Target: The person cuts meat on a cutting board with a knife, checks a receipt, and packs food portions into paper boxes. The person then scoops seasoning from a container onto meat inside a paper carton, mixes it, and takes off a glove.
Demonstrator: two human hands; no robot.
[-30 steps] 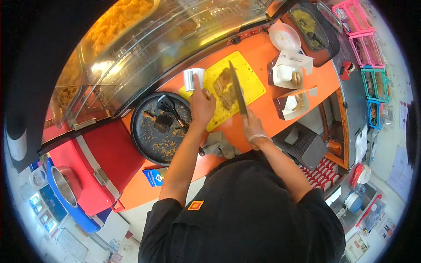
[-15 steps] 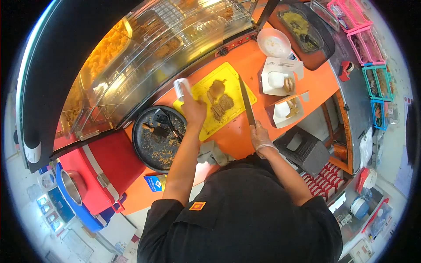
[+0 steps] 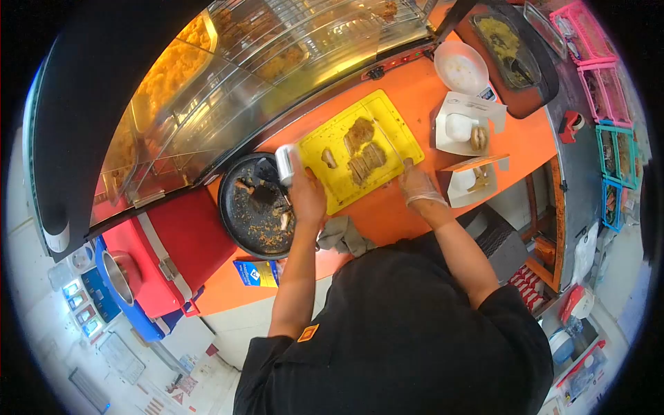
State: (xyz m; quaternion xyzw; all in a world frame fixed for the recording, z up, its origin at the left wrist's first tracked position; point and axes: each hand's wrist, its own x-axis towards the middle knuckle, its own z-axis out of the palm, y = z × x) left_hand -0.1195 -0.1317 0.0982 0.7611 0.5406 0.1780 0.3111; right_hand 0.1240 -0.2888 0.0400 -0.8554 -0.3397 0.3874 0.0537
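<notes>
On the yellow cutting board (image 3: 339, 197) lie a browned piece of meat (image 3: 360, 131), several cut strips (image 3: 366, 163) and one separate slice (image 3: 328, 158). My right hand (image 3: 417, 183), in a clear glove, is closed round the handle of a knife (image 3: 387, 137); its blade appears as a thin line over the board. My left hand (image 3: 307, 197), at the board's left edge, grips a blurred silver-white object (image 3: 285, 163) whose kind I cannot make out. Beside that hand is a black round pan (image 3: 238, 221) with crumbs, a black spatula (image 3: 265, 170) and a pale piece (image 3: 285, 220).
Right of the board stand two open food boxes (image 3: 462, 124) (image 3: 473, 184), each with a white mound and meat pieces. A pale bowl (image 3: 461, 69) and a black tray (image 3: 508, 48) are behind. A heated glass display (image 3: 277, 76), grey cloth (image 3: 346, 236) and red bag (image 3: 176, 242) flank the counter.
The knife has turned edge-on and lies lower over the board. A slice now lies apart on the board's left, and a pale piece shows at the pan. The whole view has shifted.
</notes>
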